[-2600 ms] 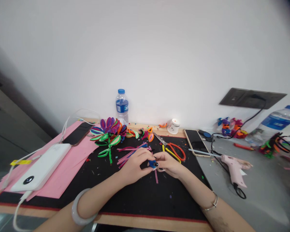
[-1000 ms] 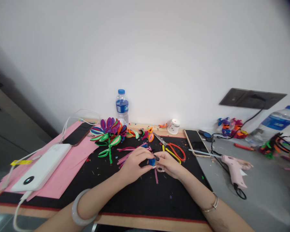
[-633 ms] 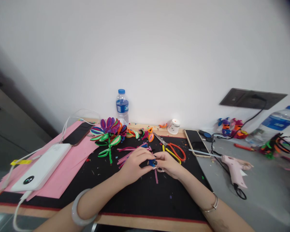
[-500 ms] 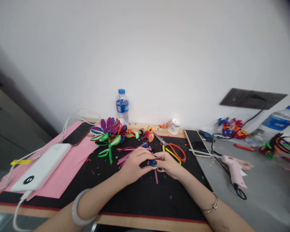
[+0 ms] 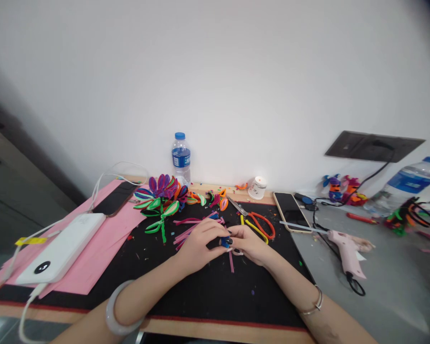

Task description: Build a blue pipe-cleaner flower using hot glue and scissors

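1. Slight change only since the earlier frame: the right hand [image 5: 252, 244] resettles its hold by a touch, while nearby things keep their places.
2. Fingers of the left hand [image 5: 201, 241] and right hand meet, clamped on a small blue piece [image 5: 223, 242] just below the centre of the frame. Its shape is mostly hidden; both hands pinch it presumably because it is so small.
3. Pink and blue strips [image 5: 186, 234] fan out behind the left hand on a black mat [image 5: 200, 301], probably kept within easy reach.
4. Orange-handled scissors [image 5: 246, 212] lie right of centre, handles turned toward the person, perhaps for quick pickup.
5. Pink glue gun [image 5: 346, 248] rests at lower right, apparently parked away from the handwork.
6. White cup [image 5: 257, 188], near the wall, seems upturned; its inside is hidden. Left of it, a capped bottle [image 5: 181, 157] stands upright, its fill level unclear.
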A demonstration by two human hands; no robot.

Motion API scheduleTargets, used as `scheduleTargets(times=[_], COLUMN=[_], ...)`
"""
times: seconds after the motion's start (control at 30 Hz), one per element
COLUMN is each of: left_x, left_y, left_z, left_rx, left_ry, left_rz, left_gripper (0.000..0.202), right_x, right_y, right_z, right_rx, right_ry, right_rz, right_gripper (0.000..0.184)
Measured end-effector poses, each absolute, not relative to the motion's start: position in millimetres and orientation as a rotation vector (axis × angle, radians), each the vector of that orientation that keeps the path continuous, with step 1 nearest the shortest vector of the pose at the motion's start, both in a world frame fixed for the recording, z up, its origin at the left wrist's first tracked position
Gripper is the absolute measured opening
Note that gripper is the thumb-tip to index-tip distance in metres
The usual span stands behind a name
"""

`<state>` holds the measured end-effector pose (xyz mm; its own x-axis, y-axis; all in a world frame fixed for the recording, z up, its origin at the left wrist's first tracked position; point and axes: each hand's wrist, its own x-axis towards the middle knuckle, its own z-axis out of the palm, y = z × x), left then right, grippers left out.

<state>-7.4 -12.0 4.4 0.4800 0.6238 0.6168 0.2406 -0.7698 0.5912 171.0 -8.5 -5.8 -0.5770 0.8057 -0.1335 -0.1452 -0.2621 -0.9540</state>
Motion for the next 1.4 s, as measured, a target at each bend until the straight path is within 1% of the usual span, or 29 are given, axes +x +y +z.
scheduleTargets(times=[0.3,0.8,1.4], left_x=[-8.6,-8.1,-7.6], left_y=[-12.9,-12.7,-12.5], left_z=[4.8,5.6,3.1], left_rx=[2.303,2.324,2.291], left_ry=[0.729,0.716,0.749], left_rz=[1.202,1.239,1.205], left_gripper=[0.017,0.016,0.022], right_x=[170.2,170.6,169.8], right_y=[-8.7,-8.6,-9.6], right_z=[-4.8,-3.9,-2.9], right_rx=[-0.858,-0.835,-0.862], right_ry=[-1.341,-1.341,-1.326], right_rz=[1.89,1.918,1.896], right_gripper=[0.027,0.023,0.029])
